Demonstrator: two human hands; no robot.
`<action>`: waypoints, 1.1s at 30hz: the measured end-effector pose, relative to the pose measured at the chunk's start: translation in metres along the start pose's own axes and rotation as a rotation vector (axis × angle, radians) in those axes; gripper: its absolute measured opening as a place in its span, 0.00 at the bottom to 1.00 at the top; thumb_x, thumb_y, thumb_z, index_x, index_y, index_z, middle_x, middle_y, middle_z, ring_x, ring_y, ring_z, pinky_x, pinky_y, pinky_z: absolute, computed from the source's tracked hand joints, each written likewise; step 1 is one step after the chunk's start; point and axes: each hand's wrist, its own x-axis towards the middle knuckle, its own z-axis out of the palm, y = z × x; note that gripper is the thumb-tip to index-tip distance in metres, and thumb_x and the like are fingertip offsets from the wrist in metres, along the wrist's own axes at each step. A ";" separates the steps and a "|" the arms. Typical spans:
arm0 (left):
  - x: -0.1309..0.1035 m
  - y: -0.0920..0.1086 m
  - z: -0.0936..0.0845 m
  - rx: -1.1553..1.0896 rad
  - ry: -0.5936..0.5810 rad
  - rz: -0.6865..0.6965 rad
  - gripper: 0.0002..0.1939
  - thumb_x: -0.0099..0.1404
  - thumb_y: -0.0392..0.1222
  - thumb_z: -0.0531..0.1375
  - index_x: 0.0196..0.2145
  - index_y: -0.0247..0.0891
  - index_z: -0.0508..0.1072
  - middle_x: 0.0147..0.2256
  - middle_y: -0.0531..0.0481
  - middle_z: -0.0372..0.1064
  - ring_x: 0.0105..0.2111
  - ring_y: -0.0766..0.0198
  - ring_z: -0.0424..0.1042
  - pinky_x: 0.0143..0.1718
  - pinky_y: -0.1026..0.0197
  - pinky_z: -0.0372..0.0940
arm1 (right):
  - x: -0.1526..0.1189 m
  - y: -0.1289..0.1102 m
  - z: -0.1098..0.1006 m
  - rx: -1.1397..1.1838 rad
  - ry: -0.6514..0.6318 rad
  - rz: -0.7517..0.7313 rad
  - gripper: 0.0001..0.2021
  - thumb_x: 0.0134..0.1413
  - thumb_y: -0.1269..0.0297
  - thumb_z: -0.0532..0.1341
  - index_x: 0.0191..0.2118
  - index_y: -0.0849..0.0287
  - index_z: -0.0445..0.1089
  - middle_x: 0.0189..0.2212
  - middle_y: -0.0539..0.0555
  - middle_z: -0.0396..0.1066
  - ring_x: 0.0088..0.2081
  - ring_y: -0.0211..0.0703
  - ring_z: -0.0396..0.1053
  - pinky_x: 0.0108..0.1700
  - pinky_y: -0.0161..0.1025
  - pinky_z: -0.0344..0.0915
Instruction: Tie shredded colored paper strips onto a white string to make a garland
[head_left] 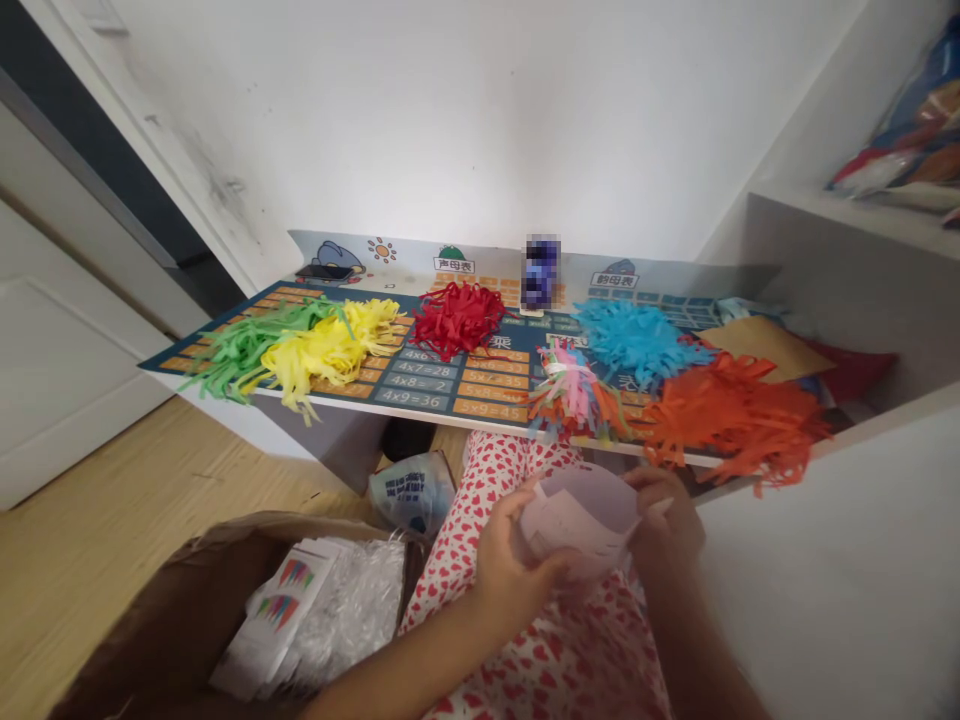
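Curled paper sheet (562, 528), lower centre-right: left hand (510, 560) half-closed around it, right hand (666, 520) pinching its edge. Orange paper-strip bundle (739, 412) overhangs desk edge (450, 416); cardboard box (169, 580) occupies lower left; wood-grain floor (112, 500) extends left.

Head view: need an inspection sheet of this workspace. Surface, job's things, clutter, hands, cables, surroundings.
Surface: printed mat with times tables; on it green, yellow, red, blue, orange and multicoloured streamer bundles.
Job's things: curled pale paper, held above the lap.
Clutter: brown paper behind the orange bundle; pixelated blue object at the back; cardboard box with printed sheets and clear plastic.
Hands: left hand grips the paper's left side; right hand at its right edge, slightly blurred.
Cables: nothing seen.
Surroundings: white wall behind, shelf right, door left.
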 end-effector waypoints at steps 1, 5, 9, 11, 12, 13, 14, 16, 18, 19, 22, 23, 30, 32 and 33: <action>-0.001 0.001 0.000 -0.021 -0.006 -0.005 0.35 0.53 0.49 0.71 0.54 0.36 0.65 0.57 0.32 0.67 0.57 0.45 0.68 0.57 0.45 0.64 | 0.000 0.000 0.000 -0.013 -0.011 -0.023 0.24 0.61 0.48 0.50 0.19 0.56 0.60 0.27 0.56 0.69 0.30 0.45 0.68 0.32 0.41 0.63; -0.004 0.003 0.000 0.053 -0.042 -0.010 0.36 0.54 0.50 0.70 0.57 0.36 0.65 0.58 0.34 0.66 0.58 0.44 0.66 0.59 0.44 0.63 | -0.001 0.002 -0.001 -0.019 -0.028 -0.013 0.20 0.61 0.53 0.52 0.21 0.56 0.61 0.29 0.55 0.68 0.32 0.45 0.67 0.33 0.40 0.63; -0.007 0.000 -0.002 0.131 -0.012 0.043 0.26 0.59 0.46 0.67 0.53 0.37 0.70 0.55 0.36 0.70 0.56 0.46 0.69 0.57 0.45 0.65 | -0.007 0.009 0.002 0.046 -0.027 0.063 0.16 0.58 0.55 0.54 0.23 0.57 0.62 0.32 0.55 0.68 0.34 0.46 0.68 0.36 0.41 0.64; -0.006 0.000 -0.004 0.143 0.034 0.073 0.21 0.62 0.44 0.65 0.51 0.37 0.71 0.53 0.38 0.72 0.54 0.49 0.72 0.54 0.47 0.68 | -0.011 0.012 0.005 0.162 -0.043 0.138 0.14 0.57 0.55 0.54 0.25 0.57 0.63 0.36 0.56 0.70 0.38 0.47 0.70 0.38 0.42 0.65; -0.005 0.001 -0.005 0.157 0.057 0.083 0.18 0.63 0.43 0.64 0.50 0.37 0.72 0.52 0.38 0.73 0.53 0.50 0.73 0.53 0.48 0.68 | -0.014 0.013 0.007 0.234 -0.052 0.186 0.13 0.56 0.55 0.55 0.27 0.57 0.63 0.39 0.57 0.72 0.41 0.48 0.70 0.40 0.42 0.65; -0.005 0.001 -0.006 0.172 0.074 0.090 0.17 0.64 0.42 0.63 0.49 0.37 0.72 0.51 0.39 0.74 0.52 0.51 0.73 0.53 0.48 0.69 | -0.016 0.013 0.008 0.301 -0.060 0.235 0.11 0.56 0.55 0.55 0.29 0.57 0.64 0.42 0.57 0.72 0.43 0.49 0.71 0.41 0.43 0.66; -0.005 0.002 -0.006 0.188 0.080 0.095 0.16 0.64 0.42 0.62 0.49 0.37 0.72 0.51 0.39 0.74 0.52 0.51 0.74 0.53 0.49 0.69 | -0.018 0.013 0.010 0.354 -0.067 0.278 0.10 0.56 0.55 0.56 0.31 0.57 0.65 0.44 0.58 0.73 0.45 0.50 0.71 0.42 0.43 0.66; -0.006 0.002 -0.007 0.214 0.074 0.105 0.15 0.66 0.41 0.61 0.49 0.38 0.73 0.52 0.40 0.73 0.52 0.52 0.73 0.53 0.49 0.69 | -0.021 0.012 0.012 0.405 -0.085 0.331 0.09 0.55 0.56 0.57 0.35 0.56 0.66 0.46 0.58 0.74 0.47 0.51 0.71 0.42 0.43 0.66; -0.009 0.002 -0.007 0.210 0.061 0.120 0.14 0.67 0.39 0.59 0.49 0.39 0.73 0.53 0.40 0.73 0.53 0.53 0.73 0.54 0.50 0.68 | -0.022 0.011 0.011 0.417 -0.080 0.342 0.09 0.54 0.56 0.58 0.35 0.56 0.66 0.47 0.59 0.74 0.47 0.51 0.71 0.41 0.42 0.66; -0.010 0.001 -0.008 0.200 0.061 0.125 0.13 0.67 0.39 0.59 0.49 0.39 0.73 0.53 0.41 0.73 0.53 0.53 0.73 0.54 0.50 0.69 | -0.022 0.011 0.011 0.420 -0.076 0.341 0.09 0.54 0.56 0.58 0.35 0.57 0.67 0.47 0.60 0.74 0.47 0.51 0.72 0.40 0.42 0.67; -0.012 -0.001 -0.008 0.170 0.080 0.126 0.10 0.68 0.37 0.58 0.46 0.40 0.74 0.51 0.42 0.75 0.51 0.54 0.74 0.52 0.51 0.70 | -0.022 0.011 0.009 0.416 -0.074 0.348 0.10 0.53 0.56 0.59 0.34 0.57 0.67 0.46 0.60 0.75 0.45 0.51 0.73 0.38 0.40 0.66; -0.011 -0.001 -0.008 0.164 0.086 0.128 0.10 0.68 0.37 0.58 0.45 0.40 0.75 0.51 0.42 0.75 0.51 0.54 0.75 0.52 0.50 0.70 | -0.021 0.012 0.009 0.412 -0.075 0.355 0.10 0.52 0.55 0.59 0.33 0.57 0.67 0.45 0.60 0.76 0.44 0.51 0.73 0.37 0.40 0.66; -0.003 0.011 -0.007 0.120 0.142 0.146 0.04 0.63 0.37 0.63 0.36 0.40 0.79 0.44 0.43 0.79 0.45 0.54 0.78 0.47 0.53 0.73 | -0.025 0.012 0.004 0.445 -0.053 0.420 0.10 0.50 0.55 0.60 0.30 0.57 0.67 0.40 0.59 0.77 0.39 0.50 0.73 0.34 0.40 0.66; -0.003 0.013 -0.005 0.033 0.144 0.107 0.02 0.61 0.37 0.65 0.34 0.40 0.79 0.42 0.43 0.79 0.43 0.54 0.79 0.44 0.54 0.74 | -0.028 0.015 -0.001 0.455 -0.044 0.451 0.10 0.49 0.55 0.60 0.31 0.56 0.66 0.39 0.58 0.77 0.40 0.50 0.73 0.35 0.40 0.66; -0.004 0.013 -0.004 -0.016 0.138 0.077 0.02 0.61 0.38 0.66 0.33 0.39 0.79 0.42 0.42 0.79 0.42 0.54 0.79 0.43 0.54 0.74 | -0.030 0.017 -0.004 0.452 -0.047 0.461 0.10 0.49 0.55 0.60 0.31 0.56 0.66 0.39 0.58 0.76 0.41 0.51 0.73 0.36 0.41 0.67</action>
